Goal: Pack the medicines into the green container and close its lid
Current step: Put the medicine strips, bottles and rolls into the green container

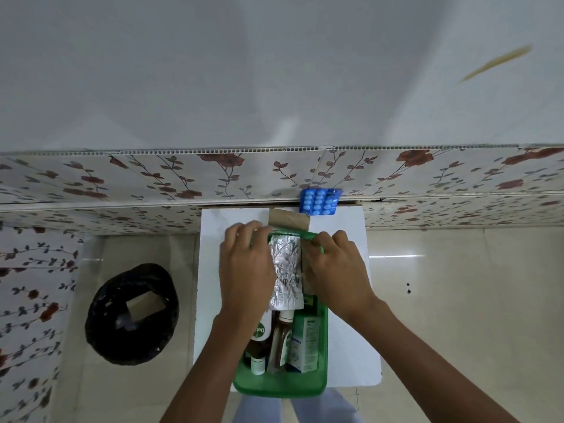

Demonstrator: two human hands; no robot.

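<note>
While between both hands (246, 267), foil strip (286, 271) atop green container (279, 384).

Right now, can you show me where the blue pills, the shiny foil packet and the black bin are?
Blue pills (319, 202), head view: middle of the blister sheet.
Foil packet (287, 271), head view: its crinkled middle, between the two hands.
Black bin (103, 325), head view: the bag's left rim.

Plain white wall (274, 71), floral-patterned panels (152, 178), glossy cream floor tiles (442, 300), black-lined bin (131, 315)
</note>
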